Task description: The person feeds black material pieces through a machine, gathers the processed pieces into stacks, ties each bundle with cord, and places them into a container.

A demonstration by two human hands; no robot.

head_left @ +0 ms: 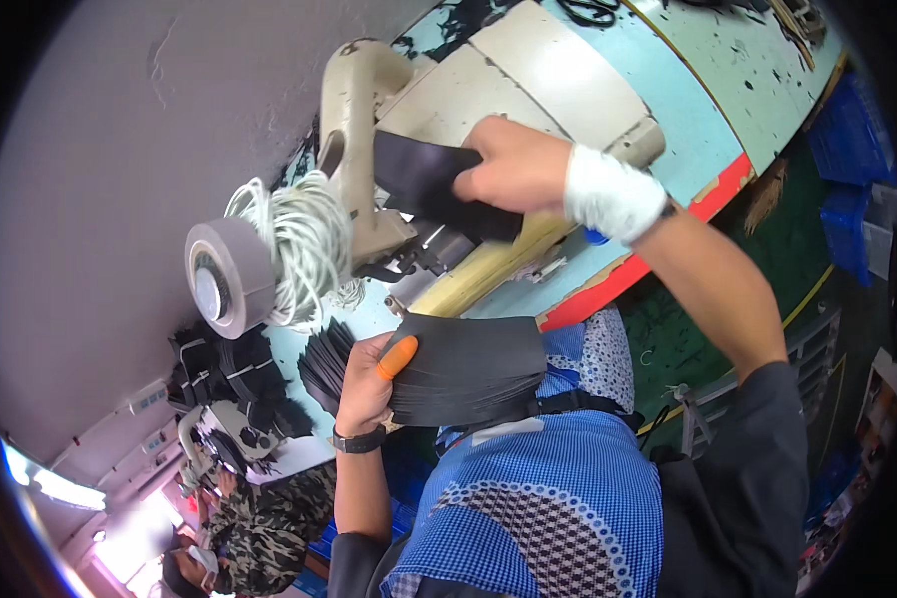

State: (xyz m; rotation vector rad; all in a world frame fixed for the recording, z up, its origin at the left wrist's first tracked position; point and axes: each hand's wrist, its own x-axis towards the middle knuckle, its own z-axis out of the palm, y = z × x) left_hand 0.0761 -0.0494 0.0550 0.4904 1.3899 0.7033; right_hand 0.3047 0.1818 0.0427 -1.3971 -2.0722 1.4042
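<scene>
My left hand [367, 387], with an orange finger cot on its thumb, grips a thick stack of thin black sheets [468, 369] over my lap. Their edges fan out at the lower side. A single dark sheet [419, 177] is pinched in my right hand [518, 167], held slanted in front of the beige sewing machine [354, 110]. Motion smears that sheet a little, and it hides part of the machine's bed. White wrapping [613, 194] covers my right wrist. Just left of the stack, more black pieces [324, 364] lie fanned on the table.
A hank of white cord [299, 239] and a roll of tape [231, 279] sit at the machine's left. Red edging [608, 284] runs along the pale blue table. Blue bins [852, 135] stand at right. Another person in camouflage sleeves [269, 528] works at lower left.
</scene>
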